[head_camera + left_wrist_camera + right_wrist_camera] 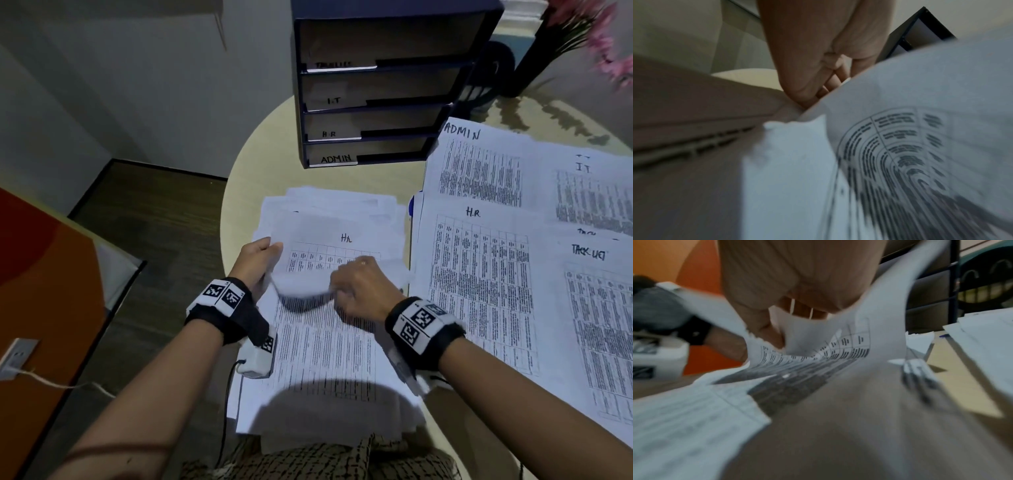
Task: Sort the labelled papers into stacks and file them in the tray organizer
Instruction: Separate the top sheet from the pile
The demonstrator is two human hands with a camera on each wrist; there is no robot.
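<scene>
Head view — hands (308, 274) on H.R sheet (337, 253)

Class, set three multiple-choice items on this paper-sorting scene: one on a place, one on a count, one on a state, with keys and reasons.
1. Where does the ADMIN stack lie relative to the tray organizer?
A. to its right
B. inside it
C. on top of it

2. How many labelled tray slots show?
A. two
B. four
C. six

3. The sheet under the hands is:
A. flat
B. crumpled into a ball
C. lifted and curled

Key: 1 A, it lies on the table right of the organizer; 2 B, four labels show; 3 C, the right hand pinches it while the left hand holds its edge.
</scene>
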